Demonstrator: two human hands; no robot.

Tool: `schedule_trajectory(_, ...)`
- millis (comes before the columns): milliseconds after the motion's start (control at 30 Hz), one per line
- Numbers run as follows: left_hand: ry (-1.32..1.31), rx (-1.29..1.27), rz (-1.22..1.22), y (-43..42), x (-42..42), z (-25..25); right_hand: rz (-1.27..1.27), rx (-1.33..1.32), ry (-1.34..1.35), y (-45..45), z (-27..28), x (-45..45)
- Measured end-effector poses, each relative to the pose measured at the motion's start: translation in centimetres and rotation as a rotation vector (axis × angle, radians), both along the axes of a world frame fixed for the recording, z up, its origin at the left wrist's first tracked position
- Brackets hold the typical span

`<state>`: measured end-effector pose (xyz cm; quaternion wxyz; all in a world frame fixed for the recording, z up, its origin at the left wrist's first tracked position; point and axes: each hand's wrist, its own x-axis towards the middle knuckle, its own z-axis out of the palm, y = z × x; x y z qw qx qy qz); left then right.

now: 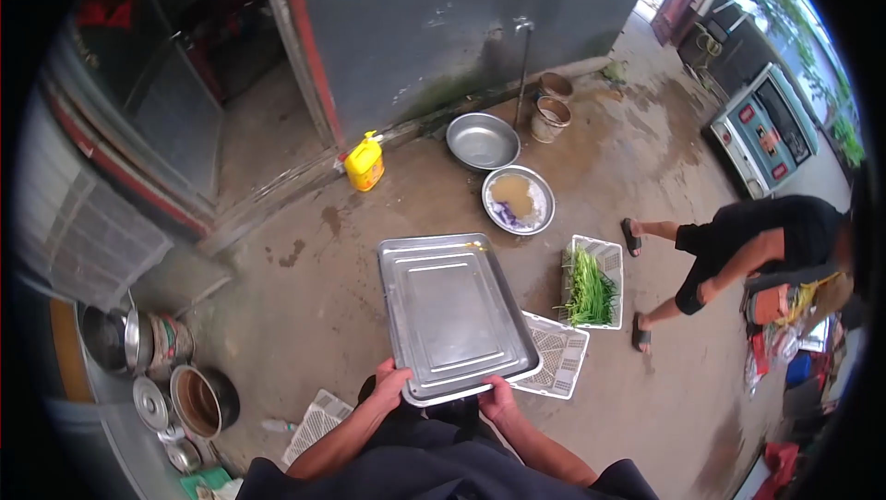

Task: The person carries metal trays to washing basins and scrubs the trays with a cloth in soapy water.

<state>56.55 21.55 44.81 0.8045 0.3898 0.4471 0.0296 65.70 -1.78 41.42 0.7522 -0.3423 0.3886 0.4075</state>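
Note:
Both of my hands hold a large rectangular metal tray in front of my body. My left hand grips its near left corner, with the fingers partly under the rim. At the near edge, toward the right, my right hand is closed on the same tray. Another rim shows just beneath the right side, so more than one tray may be stacked. Partly covered by the tray, a white plastic crate lies on the ground. Beyond it stands a white crate with green leafy vegetables inside.
Two metal basins sit near a tap pipe; one holds cloudy water. A yellow jug stands by the doorway. A person bends at the right, near a parked vehicle. Pots are at lower left.

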Motion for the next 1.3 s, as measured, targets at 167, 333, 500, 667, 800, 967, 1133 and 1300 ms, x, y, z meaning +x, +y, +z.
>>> schedule_trajectory(167,-0.063,0.001,-0.259,3.9,11.0,-2.7,-0.194,-0.054,-0.034,2.9,0.0,6.3)
schedule_trajectory(333,0.001,0.065,-0.529,8.9,22.5,-0.5,-0.316,-0.155,-0.012,7.1,0.5,11.7)
schedule_trajectory(500,-0.005,0.031,-0.646,11.0,31.2,0.5,-0.54,-0.126,-0.021,10.6,1.2,17.0)
schedule_trajectory(667,0.03,0.07,-0.766,9.4,39.9,-2.7,-0.631,-0.185,-0.026,9.9,-0.8,23.5)
schedule_trajectory(800,0.059,0.117,-0.824,8.1,47.3,-4.6,-0.709,-0.096,0.013,9.2,-3.0,29.4)
schedule_trajectory(967,0.138,0.112,-0.862,7.0,56.4,-6.1,-0.693,-0.154,0.065,7.6,-1.9,39.0)
schedule_trajectory(1133,0.138,-0.117,-0.779,5.6,66.4,-7.4,-0.69,-0.266,-0.044,5.5,-3.7,49.6)
schedule_trajectory(1300,0.085,-0.277,-0.798,5.9,79.5,-10.9,-0.724,-0.53,-0.161,6.3,-2.5,63.6)
